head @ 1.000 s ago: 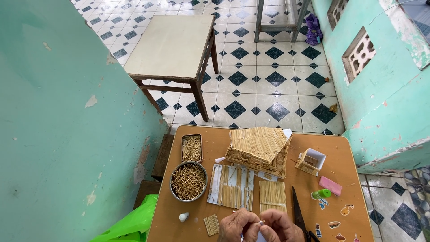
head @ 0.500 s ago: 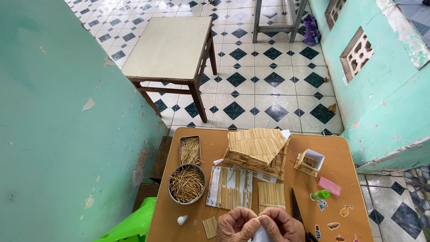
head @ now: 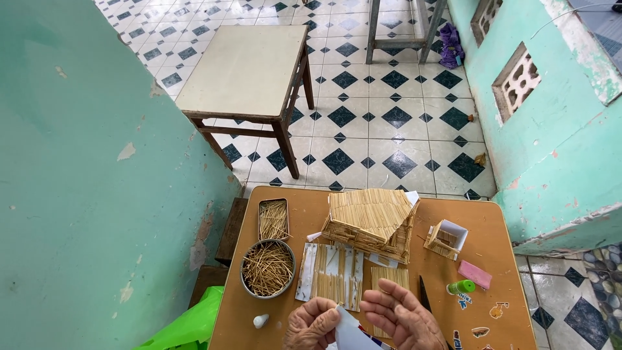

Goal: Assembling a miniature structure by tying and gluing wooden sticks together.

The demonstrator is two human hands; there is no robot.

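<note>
At the near edge of a small brown table (head: 499,243), my left hand (head: 312,326) pinches a white sheet of paper (head: 353,333). My right hand (head: 400,316) is just to its right, fingers spread and touching the paper's edge. Just beyond my hands lie a flat panel of glued sticks on white card (head: 330,273) and a smaller stick panel (head: 389,277). Farther back stands a model house of thin sticks (head: 370,221).
A round tin (head: 267,268) and a rectangular tin (head: 273,219) of loose sticks sit at left. A small white-and-stick box (head: 445,238), a pink eraser (head: 475,274), a green glue tube (head: 460,287) and a dark knife (head: 424,295) lie at right. A stool (head: 249,84) stands on tiled floor.
My hands have lifted apart. The right hand's fingers have spread, and the white paper between them now shows more.
</note>
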